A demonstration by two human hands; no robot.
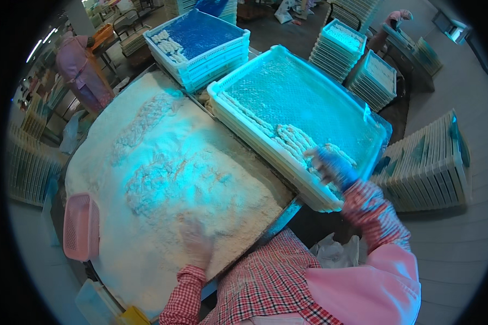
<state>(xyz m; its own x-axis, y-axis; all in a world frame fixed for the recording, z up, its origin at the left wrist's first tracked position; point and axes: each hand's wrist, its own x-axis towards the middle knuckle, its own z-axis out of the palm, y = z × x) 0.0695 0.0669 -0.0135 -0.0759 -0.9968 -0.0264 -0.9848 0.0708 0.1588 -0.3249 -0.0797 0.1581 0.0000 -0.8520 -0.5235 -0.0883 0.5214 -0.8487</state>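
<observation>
My left hand (196,241) is low over the table (279,187), at the near edge of a wide layer of white powder, probably flour (146,244). Motion smears its fingers. My right hand (335,169), in a bluish glove, reaches over the top white tray (287,81), close to a row of pale, powder-coated strips (295,140). Its fingers are blurred too, and whether anything is between them does not show. More coated pieces form a heap (152,181) in the middle of the powder. Blue-green light falls across heap and tray.
Left of the tray stands another tray stack (200,40) with coated pieces in its corner. A pink basket (81,227) sits at the table's left edge. Tray stacks (428,168) stand on the right and behind. Two people (84,65) in pink work farther off.
</observation>
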